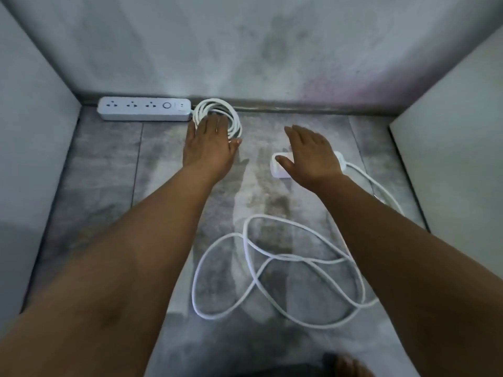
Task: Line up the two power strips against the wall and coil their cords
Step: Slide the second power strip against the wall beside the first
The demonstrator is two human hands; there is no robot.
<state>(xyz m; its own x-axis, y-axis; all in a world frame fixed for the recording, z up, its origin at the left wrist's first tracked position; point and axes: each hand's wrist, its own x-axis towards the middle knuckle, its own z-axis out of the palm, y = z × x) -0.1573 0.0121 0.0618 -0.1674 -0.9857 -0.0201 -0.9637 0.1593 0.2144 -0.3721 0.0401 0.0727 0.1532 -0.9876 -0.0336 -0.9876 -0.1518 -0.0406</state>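
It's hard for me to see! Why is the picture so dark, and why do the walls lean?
Head view: the light is dim, with a pinkish glow on the back wall; its wide lens tilts the side walls outward; the right hand looks slightly blurred; the left hand throws a soft shadow on the floor.

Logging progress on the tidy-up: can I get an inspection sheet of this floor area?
Surface: grey mottled floor tiles.
Job's things: white three-socket power strip lies along the stained grey wall; second white power strip sits away from it, partly hidden.
Clutter: nothing seen.
Hands: left hand rests flat on white cord coil; right hand, fingers straight, above second strip.
Cables: coil beside first strip; other white cord sprawls in loose loops.
Surroundings: pale panels either side.
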